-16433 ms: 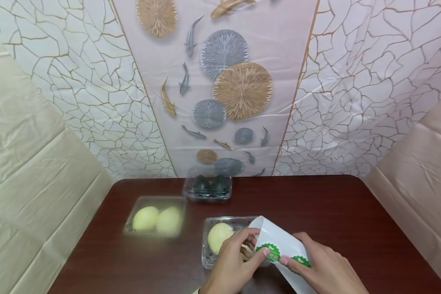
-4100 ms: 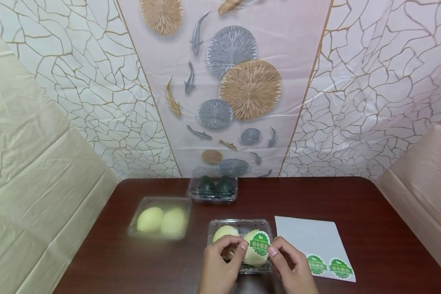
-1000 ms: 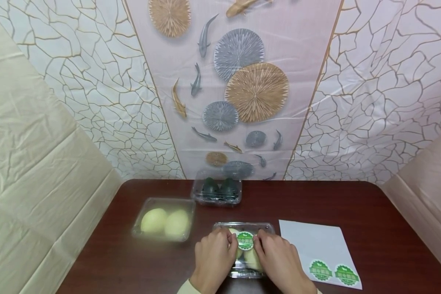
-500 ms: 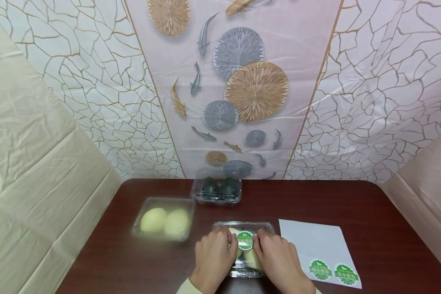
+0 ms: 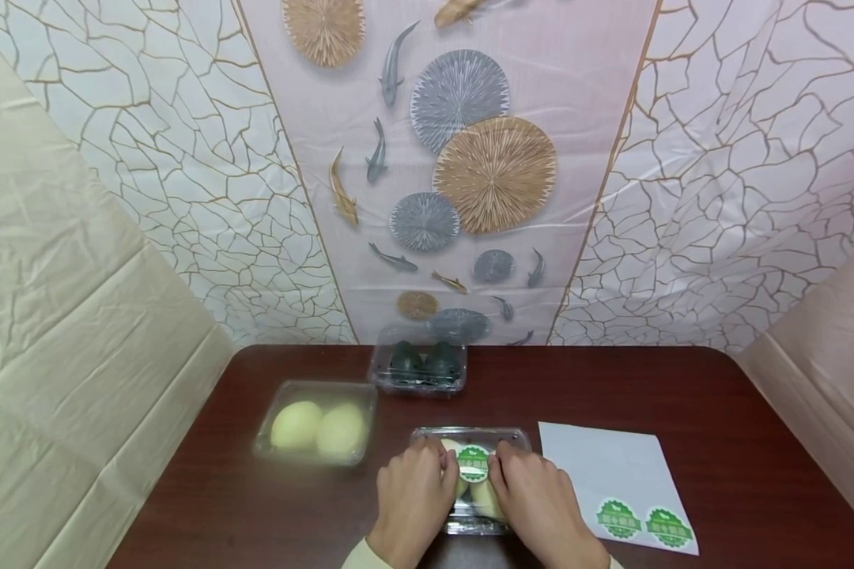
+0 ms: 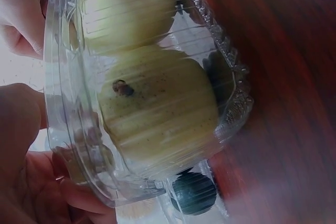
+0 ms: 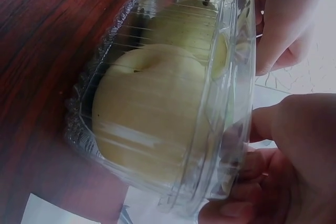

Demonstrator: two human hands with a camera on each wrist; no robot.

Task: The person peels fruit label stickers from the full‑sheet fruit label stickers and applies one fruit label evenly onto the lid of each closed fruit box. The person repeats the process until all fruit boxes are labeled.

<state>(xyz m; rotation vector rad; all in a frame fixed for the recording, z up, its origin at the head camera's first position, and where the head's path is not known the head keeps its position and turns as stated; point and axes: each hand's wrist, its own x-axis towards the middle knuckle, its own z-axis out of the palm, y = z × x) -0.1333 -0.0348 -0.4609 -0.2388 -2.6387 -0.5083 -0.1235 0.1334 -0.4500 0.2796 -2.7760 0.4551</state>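
Observation:
A round green-and-white sticker [image 5: 473, 464] lies on the lid of a clear plastic clamshell container [image 5: 478, 527]. My left hand [image 5: 413, 494] pinches the sticker's left edge against the lid, fingers curled and thumb at the rim of the label. On the opposite edge, my right hand [image 5: 538, 496] does the same, thumb facing thumb. Inside are pale yellow pears [image 5: 487, 499]; the wrist views show one pear [image 6: 157, 108] with its dark stem end and another pear [image 7: 149, 111] through the ribbed side. The hands hide part of the container's sides.
A white sheet [image 5: 605, 466] with two more green stickers [image 5: 619, 519] lies to the right. Back left sits a clear container [image 5: 270, 452] of yellow fruit. Behind it, near the wall, another clear container [image 5: 455, 387] holds dark green fruit. The dark wooden table [image 5: 612, 387] ends at patterned curtains.
Earlier both hands held the white sheet; it now lies on the table. The sticker, later pinched in the air over the pears, is now down on the container's lid. Hands barely moved lately.

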